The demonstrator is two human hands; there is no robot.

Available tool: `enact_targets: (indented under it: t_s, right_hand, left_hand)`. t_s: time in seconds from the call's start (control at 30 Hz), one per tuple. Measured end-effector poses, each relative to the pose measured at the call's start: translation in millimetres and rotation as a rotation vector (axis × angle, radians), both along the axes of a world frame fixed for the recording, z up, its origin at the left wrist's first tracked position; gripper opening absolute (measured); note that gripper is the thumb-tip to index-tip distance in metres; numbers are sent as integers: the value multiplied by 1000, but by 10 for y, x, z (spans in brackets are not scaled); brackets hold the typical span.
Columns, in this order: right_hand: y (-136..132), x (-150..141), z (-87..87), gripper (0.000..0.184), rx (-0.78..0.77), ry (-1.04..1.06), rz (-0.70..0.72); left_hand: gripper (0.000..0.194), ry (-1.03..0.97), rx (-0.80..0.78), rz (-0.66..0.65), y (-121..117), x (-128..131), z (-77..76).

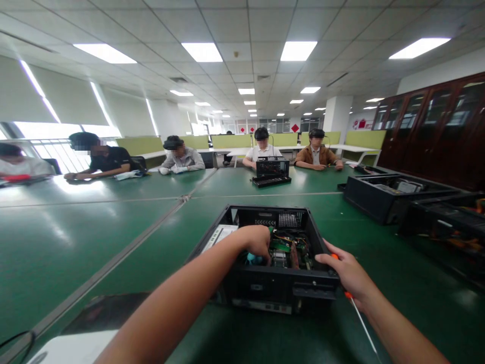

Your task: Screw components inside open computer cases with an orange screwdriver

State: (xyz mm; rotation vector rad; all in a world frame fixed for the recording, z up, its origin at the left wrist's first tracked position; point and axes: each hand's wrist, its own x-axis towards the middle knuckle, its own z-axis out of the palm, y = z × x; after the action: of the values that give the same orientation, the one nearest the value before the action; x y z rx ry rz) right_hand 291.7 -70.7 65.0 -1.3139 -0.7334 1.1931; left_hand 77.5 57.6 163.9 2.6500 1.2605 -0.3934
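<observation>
A black computer case [265, 277] lies open side up on the green table in front of me. My left hand [258, 240] reaches down inside it with bent fingers; the fingertips are mostly hidden among the parts. Beside those fingers is a light blue part [253, 259] I cannot name. Green circuit boards [280, 246] and loose cables fill the right half of the case, and a white-labelled box [222, 234] sits at its left. My right hand [350, 270] is at the case's right wall, its fingers around a screwdriver [360, 317] with an orange handle, the shaft pointing down towards me.
On the right stand more open black cases [394, 197] with parts inside. Across the table [151, 242] several people sit, one behind an upright case [272, 167] and a black panel [271, 181]. At the lower left lies a white object [76, 346].
</observation>
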Motion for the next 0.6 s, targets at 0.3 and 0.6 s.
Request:
enact_targets:
  t_s: [0.3,0.6]
  right_hand:
    - [911,-1605,145,53,29,-143,56]
    - [2037,-4009,203,36,32,-60,490]
  left_hand:
    - [36,-161,-64,271,611,-1213,-151]
    - [36,-104,276,704,923,-3296,74]
